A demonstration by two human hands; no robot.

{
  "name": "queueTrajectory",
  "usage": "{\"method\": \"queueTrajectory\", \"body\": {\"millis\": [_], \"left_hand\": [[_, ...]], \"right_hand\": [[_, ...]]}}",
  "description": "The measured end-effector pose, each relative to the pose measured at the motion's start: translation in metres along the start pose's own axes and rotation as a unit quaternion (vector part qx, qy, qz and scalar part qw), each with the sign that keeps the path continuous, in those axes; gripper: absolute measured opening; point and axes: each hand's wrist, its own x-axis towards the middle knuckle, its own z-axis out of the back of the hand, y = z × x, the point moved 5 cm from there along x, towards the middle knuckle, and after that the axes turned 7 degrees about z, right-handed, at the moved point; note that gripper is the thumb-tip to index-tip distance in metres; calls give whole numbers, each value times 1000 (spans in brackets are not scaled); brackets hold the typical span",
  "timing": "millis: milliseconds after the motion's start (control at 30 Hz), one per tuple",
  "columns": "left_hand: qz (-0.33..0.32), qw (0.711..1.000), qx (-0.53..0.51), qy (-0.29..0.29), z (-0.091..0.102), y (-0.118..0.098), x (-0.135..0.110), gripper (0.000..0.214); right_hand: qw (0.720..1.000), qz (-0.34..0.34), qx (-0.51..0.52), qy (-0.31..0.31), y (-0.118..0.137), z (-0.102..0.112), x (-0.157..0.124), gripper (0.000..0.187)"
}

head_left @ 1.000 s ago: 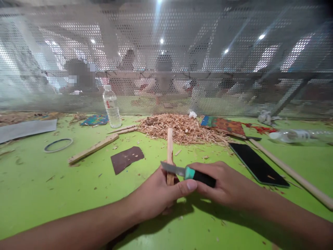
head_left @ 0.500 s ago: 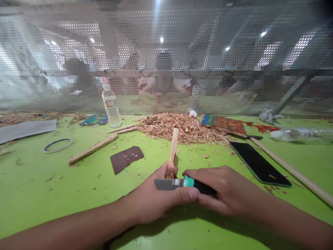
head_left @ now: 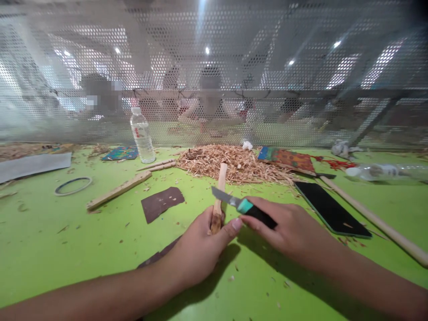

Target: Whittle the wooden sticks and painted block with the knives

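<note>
My left hand (head_left: 199, 249) is closed round the lower end of a short wooden stick (head_left: 220, 189), which points away from me over the green table (head_left: 67, 249). My right hand (head_left: 289, 229) grips a knife (head_left: 240, 206) by its black and teal handle. The grey blade lies across the stick just above my left fingers, and my left thumb reaches toward the teal collar.
A heap of wood shavings (head_left: 230, 162) lies behind the stick. Around it are a water bottle (head_left: 141, 135), wooden slats (head_left: 117, 191), brown sandpaper (head_left: 162, 203), a ring (head_left: 72, 185), a black phone (head_left: 331, 207), a long dowel (head_left: 371, 218) and a perforated screen (head_left: 214, 80) with people behind.
The knife went down to my left knuckles, then rose again and now lies higher on the stick with its tip tilted up and left. The stick leans slightly right.
</note>
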Motion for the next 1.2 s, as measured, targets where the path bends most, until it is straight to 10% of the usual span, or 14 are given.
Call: {"method": "queueTrajectory", "body": {"millis": [433, 800, 1200], "left_hand": [[-23, 996, 56, 64, 1, -2, 0, 62], [2, 999, 45, -7, -1, 3, 4, 50], [-41, 989, 139, -19, 7, 4, -6, 50]], "right_hand": [[978, 74, 129, 145, 10, -11, 0, 39], [990, -48, 105, 82, 4, -13, 1, 32], [988, -5, 123, 91, 10, -11, -1, 24]]}}
